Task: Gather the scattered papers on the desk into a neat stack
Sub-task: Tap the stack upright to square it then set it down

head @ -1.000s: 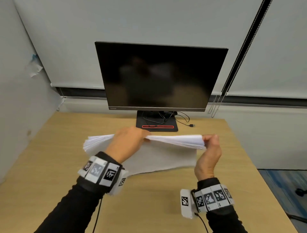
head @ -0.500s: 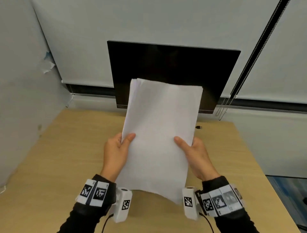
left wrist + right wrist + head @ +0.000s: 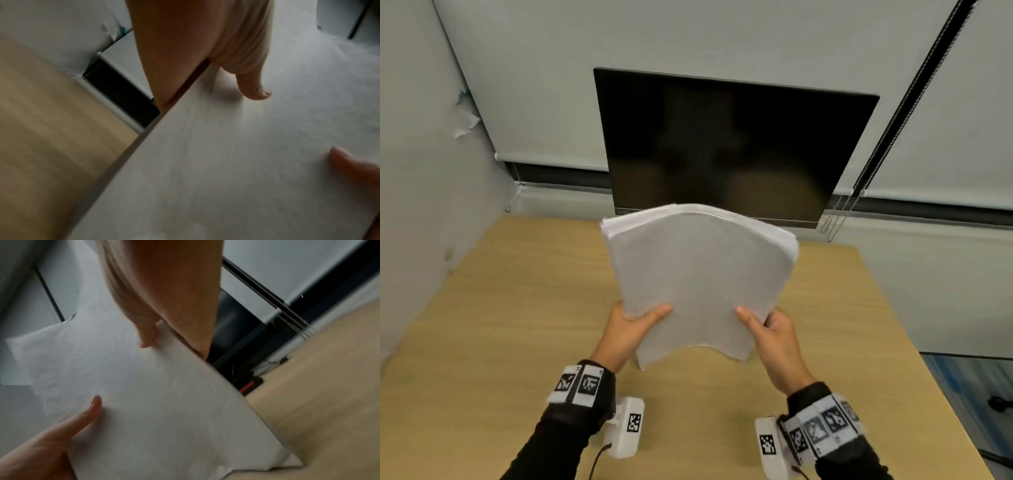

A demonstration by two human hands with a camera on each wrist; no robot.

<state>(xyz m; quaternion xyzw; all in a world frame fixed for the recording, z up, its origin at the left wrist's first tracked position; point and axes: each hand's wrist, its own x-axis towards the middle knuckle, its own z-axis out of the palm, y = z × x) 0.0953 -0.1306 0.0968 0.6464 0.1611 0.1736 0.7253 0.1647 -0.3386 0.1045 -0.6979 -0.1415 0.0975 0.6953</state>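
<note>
Head view: stack of white papers (image 3: pixel 698 274), held above the counter (image 3: pixel 500 308) before a dark monitor (image 3: pixel 732 144), top edge bowed. Left hand (image 3: pixel 628 330) grips its lower left edge, right hand (image 3: pixel 774 330) its lower right edge, thumbs on the front sheet.

Left wrist view: thumb lies on the papers (image 3: pixel 236 162); fingers behind, hidden.

Right wrist view: thumb pressed on the sheet (image 3: pixel 154 402), fingers hidden behind.

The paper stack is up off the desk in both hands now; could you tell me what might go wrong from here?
1. The paper stack bows and its top edges are fanned, so sheets may slide out.
2. The left hand and right hand pinch only its lower sides; its top could flop toward the monitor.
</note>
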